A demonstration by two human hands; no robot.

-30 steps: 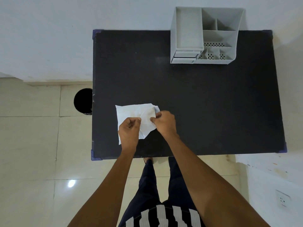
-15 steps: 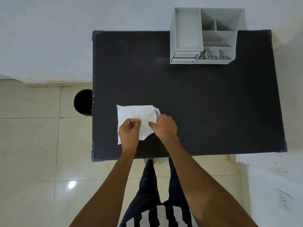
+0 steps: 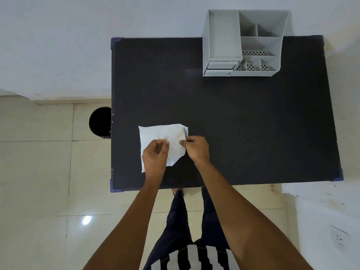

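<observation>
The tissue (image 3: 157, 133) lies partly folded on the table (image 3: 243, 123), toward its near left corner. Its near part sits under both hands and its far left part is spread flat beyond them. The left hand (image 3: 154, 158), fingers curled, pinches a raised crease near the tissue's middle, while the right hand (image 3: 196, 150), just beside it, pinches the tissue's right edge between thumb and forefinger. A grey organizer (image 3: 218, 72) stands at the table's far edge, well apart, and a black bin (image 3: 99, 123) sits against the table's left side.
</observation>
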